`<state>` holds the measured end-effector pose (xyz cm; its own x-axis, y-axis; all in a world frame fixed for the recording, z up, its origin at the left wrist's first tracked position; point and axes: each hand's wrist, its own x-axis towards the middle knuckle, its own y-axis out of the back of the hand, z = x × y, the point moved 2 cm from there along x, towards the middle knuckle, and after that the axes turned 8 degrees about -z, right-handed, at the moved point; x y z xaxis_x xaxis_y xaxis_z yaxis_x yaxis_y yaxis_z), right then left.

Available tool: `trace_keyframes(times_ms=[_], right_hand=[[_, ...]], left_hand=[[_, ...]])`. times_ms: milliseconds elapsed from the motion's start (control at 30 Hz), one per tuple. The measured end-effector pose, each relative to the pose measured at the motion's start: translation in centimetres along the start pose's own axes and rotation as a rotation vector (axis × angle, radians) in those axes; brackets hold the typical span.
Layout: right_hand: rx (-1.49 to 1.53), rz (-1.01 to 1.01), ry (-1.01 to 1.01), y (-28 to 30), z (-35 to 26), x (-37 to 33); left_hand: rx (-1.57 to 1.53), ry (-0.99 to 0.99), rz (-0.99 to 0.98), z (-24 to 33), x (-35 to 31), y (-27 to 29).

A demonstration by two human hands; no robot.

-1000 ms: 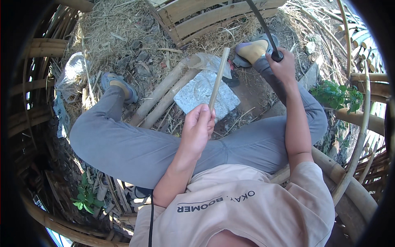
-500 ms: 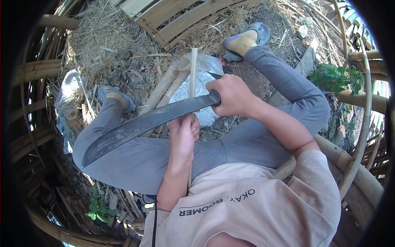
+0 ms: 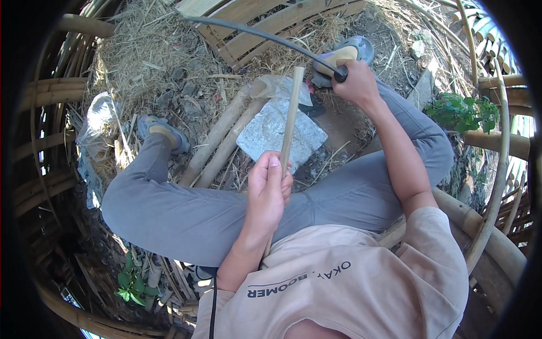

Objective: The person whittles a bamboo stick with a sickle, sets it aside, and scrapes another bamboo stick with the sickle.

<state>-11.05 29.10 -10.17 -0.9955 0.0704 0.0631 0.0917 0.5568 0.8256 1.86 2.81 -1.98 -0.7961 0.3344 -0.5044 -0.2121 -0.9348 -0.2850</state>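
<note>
While the left hand (image 3: 267,183) stays clamped on a slim bamboo stick (image 3: 291,121) slanting across my view of the pale stone slab (image 3: 262,133), the right hand (image 3: 358,85), well apart, grips a machete (image 3: 265,34), its blade crossing before the slatted wooden crate (image 3: 241,47).

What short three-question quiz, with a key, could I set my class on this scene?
1. What does the right hand grip: (a) a plastic bag, (b) the handle of a long blade, (c) a shoe?
2. True or false: the long blade is touching the thin stick held upright in the left hand.
3. Fill in: the pale stone slab lies between the person's ____.

Key: 1. b; 2. false, there is a gap; 3. legs.
</note>
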Motion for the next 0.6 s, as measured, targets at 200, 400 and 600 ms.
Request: trace_keyframes(times_ms=[200, 400, 600], right_hand=[[0.183, 0.018, -0.019, 2.1, 0.7, -1.0], [0.51, -0.256, 0.132, 0.8, -4.6, -2.7], [0.386, -0.399, 0.248, -0.6, -8.5, -5.2]], left_hand=[[-0.079, 0.021, -0.046, -0.1, 1.3, 1.0], [-0.139, -0.006, 0.013, 1.2, 1.4, 2.8], [-0.152, -0.013, 0.019, 0.7, 1.6, 2.4]])
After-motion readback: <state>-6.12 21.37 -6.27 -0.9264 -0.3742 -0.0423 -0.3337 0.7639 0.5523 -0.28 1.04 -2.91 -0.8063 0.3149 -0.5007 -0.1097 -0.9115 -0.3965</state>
